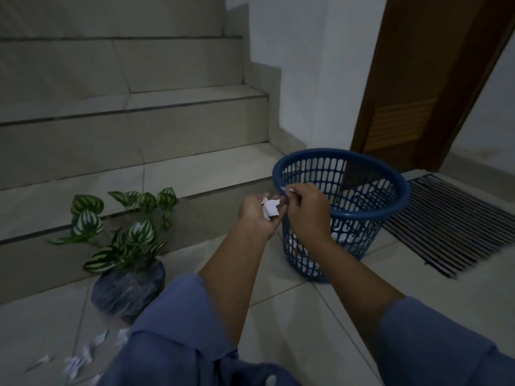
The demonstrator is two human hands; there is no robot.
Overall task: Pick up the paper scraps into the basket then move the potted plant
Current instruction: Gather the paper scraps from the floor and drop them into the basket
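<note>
A blue plastic basket (395, 188) stands on the tiled floor at centre right, with white paper lying in its bottom. My left hand (257, 215) cups a bunch of white paper scraps (270, 207) just left of the basket rim. My right hand (308, 210) pinches a small scrap (287, 190) at the basket's near-left rim, beside the left hand. A potted plant (128, 285) with striped green leaves in a dark pot stands at lower left against the bottom stair. Several loose scraps (78, 360) lie on the floor in front of it.
Grey tiled stairs (133, 129) rise at left and behind. A brown door (412, 79) stands behind the basket. A black ribbed mat (457, 227) lies on the floor right of the basket. My blue sleeves fill the bottom of the view.
</note>
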